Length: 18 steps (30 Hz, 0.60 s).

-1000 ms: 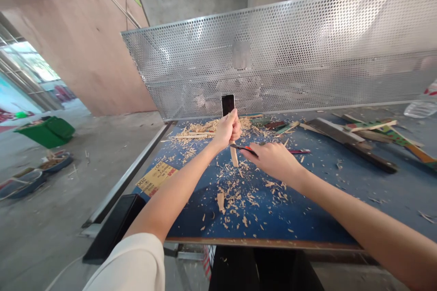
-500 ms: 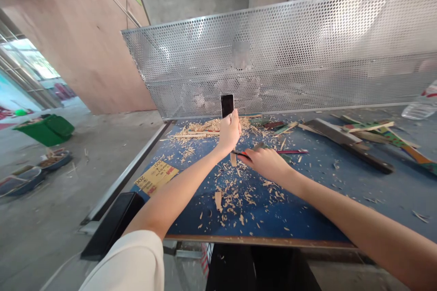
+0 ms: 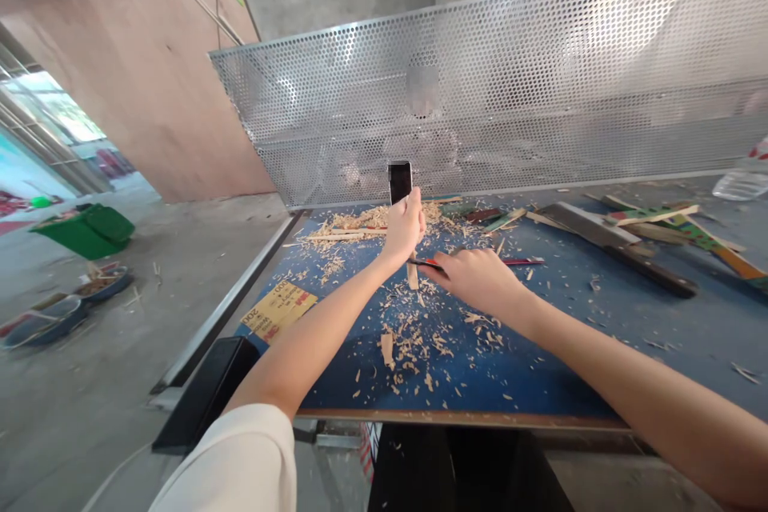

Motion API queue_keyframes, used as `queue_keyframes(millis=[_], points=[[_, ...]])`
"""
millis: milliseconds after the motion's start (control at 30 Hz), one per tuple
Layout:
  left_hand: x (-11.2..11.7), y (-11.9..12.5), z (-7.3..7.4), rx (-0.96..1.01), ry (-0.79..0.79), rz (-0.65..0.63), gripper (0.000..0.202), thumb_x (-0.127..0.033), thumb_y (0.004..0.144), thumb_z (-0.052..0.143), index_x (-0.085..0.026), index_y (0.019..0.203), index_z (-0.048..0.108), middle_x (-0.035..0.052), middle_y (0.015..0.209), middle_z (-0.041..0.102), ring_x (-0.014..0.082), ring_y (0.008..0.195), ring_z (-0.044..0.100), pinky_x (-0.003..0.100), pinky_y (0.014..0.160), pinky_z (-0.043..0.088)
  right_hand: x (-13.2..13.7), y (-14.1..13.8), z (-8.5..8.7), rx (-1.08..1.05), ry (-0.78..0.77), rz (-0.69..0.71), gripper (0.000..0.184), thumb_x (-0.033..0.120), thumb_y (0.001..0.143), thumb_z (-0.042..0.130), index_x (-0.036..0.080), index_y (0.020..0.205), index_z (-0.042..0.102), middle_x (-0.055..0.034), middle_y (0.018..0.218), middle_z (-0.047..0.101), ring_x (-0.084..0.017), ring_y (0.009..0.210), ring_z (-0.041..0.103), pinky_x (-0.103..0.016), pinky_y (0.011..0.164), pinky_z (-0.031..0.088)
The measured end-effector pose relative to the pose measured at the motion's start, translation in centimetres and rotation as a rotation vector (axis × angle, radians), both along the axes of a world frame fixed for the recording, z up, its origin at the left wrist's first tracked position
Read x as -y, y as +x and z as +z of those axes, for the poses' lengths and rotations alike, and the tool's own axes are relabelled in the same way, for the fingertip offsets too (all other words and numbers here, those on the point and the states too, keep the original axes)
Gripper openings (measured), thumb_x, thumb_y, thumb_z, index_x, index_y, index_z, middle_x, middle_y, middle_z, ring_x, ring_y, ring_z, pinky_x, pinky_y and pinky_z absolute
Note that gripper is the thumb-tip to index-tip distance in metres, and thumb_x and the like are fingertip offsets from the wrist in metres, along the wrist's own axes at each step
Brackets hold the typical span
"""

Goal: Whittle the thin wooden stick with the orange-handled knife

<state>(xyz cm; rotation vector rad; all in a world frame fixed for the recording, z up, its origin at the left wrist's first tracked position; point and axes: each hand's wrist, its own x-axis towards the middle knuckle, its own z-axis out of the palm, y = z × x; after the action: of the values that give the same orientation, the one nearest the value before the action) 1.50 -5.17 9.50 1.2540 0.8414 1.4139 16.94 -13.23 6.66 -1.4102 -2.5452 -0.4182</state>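
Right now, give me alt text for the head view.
The left hand grips a wood strip while the right hand holds a knife at it, over a blue table strewn with shavings. A phone stands behind the left hand.

One carving knife (image 3: 430, 264), one phone (image 3: 400, 181)

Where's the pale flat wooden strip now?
Head view, near centre: the pale flat wooden strip is in the left hand over the blue tabletop, its exposed end showing below, crossed in view by the black-and-red knife in the right hand.
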Motion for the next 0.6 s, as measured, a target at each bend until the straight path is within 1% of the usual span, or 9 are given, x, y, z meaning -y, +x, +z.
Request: queue_keyframes(millis=[100, 133, 167, 233, 367, 400, 467, 533, 600], points=[[-0.6, -0.8, 0.7, -0.027, -0.093, -0.255, 0.053, -0.054, 0.102, 0.059, -0.024, 0.065, 0.036, -0.0076, 0.044, 0.030, 0.0053, 0.036, 0.023, 0.022, 0.038, 0.016, -0.7, 0.3, -0.4, 0.033, -0.013, 0.011, 0.056, 0.055, 0.112, 0.035, 0.017, 0.100, 0.074, -0.0116, 0.073, 0.071, -0.022, 0.062, 0.065, -0.031, 0.058, 0.025], [-0.8, -1.2, 1.0, -0.046, -0.133, -0.333, 0.053, -0.053, 0.102, 0.059, -0.024, 0.064, 0.037, -0.0072, 0.045, 0.030, 0.0056, 0.036, 0.024, 0.022, 0.038, 0.019, -0.8, 0.4, -0.6, 0.036, -0.017, 0.014, 0.056, 0.055, 0.112, 0.035, 0.017, 0.100, 0.074, -0.0116, 0.073, 0.071, -0.022, 0.062, 0.065, -0.031, 0.058, 0.024], [-1.0, -1.6, 1.2, -0.055, -0.157, -0.379, 0.053, -0.052, 0.101, 0.061, -0.023, 0.063, 0.039, -0.0069, 0.047, 0.031, 0.0057, 0.037, 0.026, 0.021, 0.039, 0.022, -1.0, 0.5, -0.8, 0.032, -0.019, 0.012, 0.056, 0.056, 0.112, 0.036, 0.017, 0.100, 0.074, -0.0116, 0.073, 0.071, -0.022, 0.062, 0.064, -0.031, 0.058, 0.023], [-1.2, -2.1, 1.4, -0.045, -0.154, -0.389, 0.050, -0.051, 0.100, 0.064, -0.022, 0.063, 0.045, -0.0073, 0.048, 0.030, 0.0058, 0.039, 0.029, 0.021, 0.041, 0.028, -1.3, 0.6, -1.2, 0.012, -0.020, 0.005, 0.056, 0.056, 0.112, 0.036, 0.017, 0.100, 0.074, -0.0113, 0.074, 0.071, -0.021, 0.061, 0.063, -0.031, 0.058, 0.023], [-1.1, -2.5, 1.0, 0.013, -0.082, -0.300, 0.041, -0.052, 0.097, 0.069, -0.019, 0.073, 0.062, -0.0094, 0.050, 0.027, 0.0067, 0.039, 0.032, 0.022, 0.043, 0.036, -1.8, 0.8, -1.7, -0.020, -0.022, 0.021, 0.054, 0.055, 0.112, 0.036, 0.018, 0.098, 0.072, -0.0100, 0.075, 0.071, -0.020, 0.060, 0.061, -0.032, 0.058, 0.022], [-1.1, -2.4, 0.8, 0.022, -0.075, -0.296, 0.039, -0.052, 0.096, 0.070, -0.019, 0.077, 0.065, -0.0095, 0.050, 0.027, 0.0067, 0.038, 0.032, 0.022, 0.042, 0.035, -1.9, 0.8, -1.8, -0.024, -0.021, 0.030, 0.054, 0.055, 0.112, 0.036, 0.018, 0.097, 0.072, -0.0099, 0.075, 0.071, -0.020, 0.060, 0.061, -0.032, 0.058, 0.022], [-1.1, -2.4, 0.5, 0.035, -0.071, -0.309, 0.037, -0.051, 0.095, 0.071, -0.018, 0.080, 0.068, -0.0096, 0.051, 0.027, 0.0060, 0.038, 0.029, 0.021, 0.039, 0.028, -2.2, 0.9, -2.1, -0.025, -0.019, 0.047, 0.054, 0.055, 0.112, 0.035, 0.018, 0.098, 0.072, -0.0102, 0.075, 0.071, -0.021, 0.061, 0.062, -0.032, 0.058, 0.022], [-1.2, -2.3, 0.4, 0.038, -0.081, -0.326, 0.039, -0.051, 0.095, 0.072, -0.018, 0.076, 0.067, -0.0096, 0.051, 0.025, 0.0049, 0.037, 0.025, 0.020, 0.038, 0.019, -2.4, 0.9, -2.3, -0.029, -0.020, 0.064, 0.054, 0.055, 0.112, 0.035, 0.018, 0.099, 0.072, -0.0102, 0.074, 0.071, -0.022, 0.062, 0.062, -0.032, 0.058, 0.022], [-1.5, -2.4, 0.5, 0.042, -0.113, -0.333, 0.045, -0.053, 0.096, 0.071, -0.018, 0.069, 0.062, -0.0096, 0.049, 0.022, 0.0045, 0.037, 0.022, 0.021, 0.038, 0.015, -2.5, 1.0, -2.4, -0.047, -0.028, 0.074, 0.053, 0.054, 0.112, 0.035, 0.019, 0.100, 0.072, -0.0102, 0.075, 0.071, -0.022, 0.062, 0.062, -0.032, 0.058, 0.022]])
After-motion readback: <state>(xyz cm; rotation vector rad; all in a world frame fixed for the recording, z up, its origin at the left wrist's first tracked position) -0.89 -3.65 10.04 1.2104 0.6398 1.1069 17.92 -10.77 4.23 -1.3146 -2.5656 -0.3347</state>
